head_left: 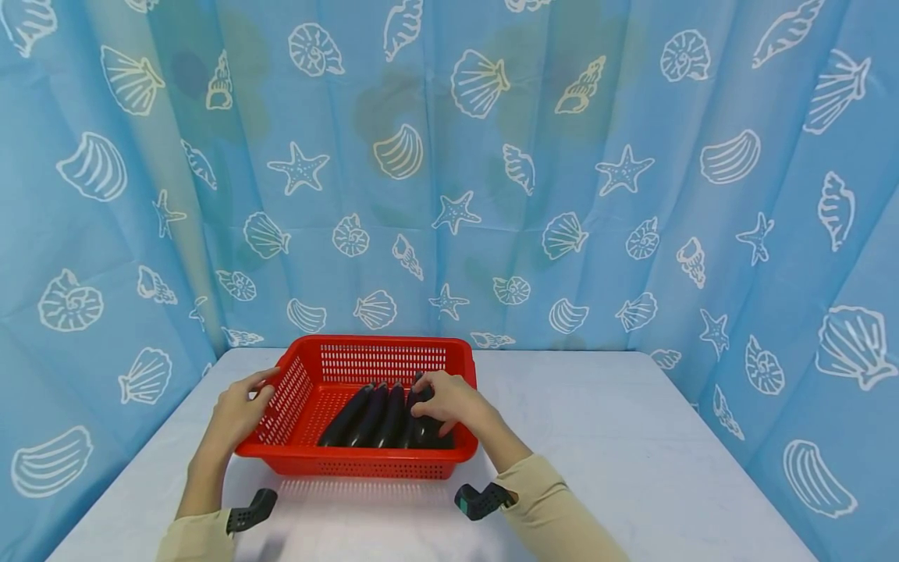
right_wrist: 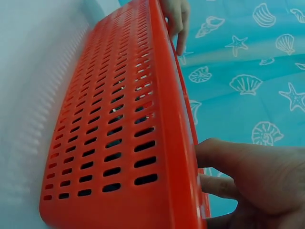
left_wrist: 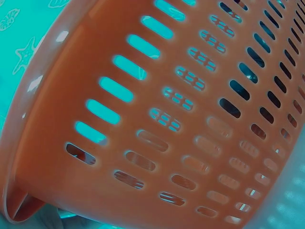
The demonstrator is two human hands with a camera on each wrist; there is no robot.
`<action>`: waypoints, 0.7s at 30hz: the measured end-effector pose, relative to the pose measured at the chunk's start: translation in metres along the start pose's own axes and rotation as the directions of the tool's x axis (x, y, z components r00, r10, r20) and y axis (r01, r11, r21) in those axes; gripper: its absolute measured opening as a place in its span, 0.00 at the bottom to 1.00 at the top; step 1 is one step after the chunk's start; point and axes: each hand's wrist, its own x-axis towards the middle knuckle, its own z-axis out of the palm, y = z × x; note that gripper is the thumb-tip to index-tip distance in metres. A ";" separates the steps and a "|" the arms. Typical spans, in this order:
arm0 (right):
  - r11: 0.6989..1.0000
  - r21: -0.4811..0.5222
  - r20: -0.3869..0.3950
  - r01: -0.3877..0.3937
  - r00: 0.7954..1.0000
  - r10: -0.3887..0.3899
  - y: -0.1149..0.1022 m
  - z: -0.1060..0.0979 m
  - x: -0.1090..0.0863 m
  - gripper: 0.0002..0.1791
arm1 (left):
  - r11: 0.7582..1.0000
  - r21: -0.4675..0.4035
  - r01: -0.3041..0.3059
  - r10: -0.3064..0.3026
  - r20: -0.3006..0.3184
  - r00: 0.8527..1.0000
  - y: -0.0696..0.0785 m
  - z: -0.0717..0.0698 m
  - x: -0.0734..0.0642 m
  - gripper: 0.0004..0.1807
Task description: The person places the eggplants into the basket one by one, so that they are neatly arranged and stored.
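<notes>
Several dark purple eggplants (head_left: 374, 417) lie side by side in a red perforated plastic basket (head_left: 382, 341), toward its right half. My right hand (head_left: 449, 402) is down inside the right end, thumb and fingers curled about the rightmost eggplant (head_left: 430, 433), covering part of it. In the right wrist view, its fingertips are hidden behind the red rim (right_wrist: 174, 124). At the basket's left rim my left hand (head_left: 239, 410) hovers with thumb and forefinger apart and loosely bent, holding nothing. The left wrist view shows the slotted basket wall (left_wrist: 143, 191) close up, without fingers.
The basket stands on a white-covered table (head_left: 597, 437). Behind and at both sides hangs a blue curtain (head_left: 449, 172) with white shell and starfish prints. A black device (head_left: 481, 502) is strapped on the right wrist, another (head_left: 253, 511) on the left.
</notes>
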 end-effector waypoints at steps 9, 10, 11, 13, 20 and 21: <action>0.998 -0.036 -0.004 -0.045 0.999 0.045 -0.003 0.007 0.000 0.23 | 1.000 0.004 0.003 -0.003 0.006 1.000 0.000 -0.001 -0.001 0.28; 0.998 -0.041 -0.004 -0.050 0.999 0.049 -0.004 0.007 0.000 0.23 | 1.000 0.003 0.003 -0.003 0.004 1.000 0.001 -0.001 -0.001 0.28; 0.997 -0.047 -0.003 -0.053 0.999 0.053 -0.004 0.007 0.001 0.23 | 1.000 0.003 0.000 0.000 0.004 1.000 0.001 -0.001 -0.001 0.28; 0.997 -0.055 0.002 -0.061 0.998 0.062 -0.005 0.007 0.002 0.22 | 1.000 0.000 -0.003 0.003 0.001 1.000 0.001 0.000 -0.002 0.28; 0.995 -0.059 0.020 -0.086 0.996 0.087 -0.005 0.007 0.005 0.21 | 1.000 -0.004 -0.017 0.017 -0.004 1.000 0.000 0.000 -0.003 0.27; 0.995 -0.061 0.024 -0.085 0.996 0.087 -0.005 0.007 0.005 0.21 | 1.000 -0.004 -0.017 0.017 -0.003 1.000 0.000 0.000 -0.003 0.27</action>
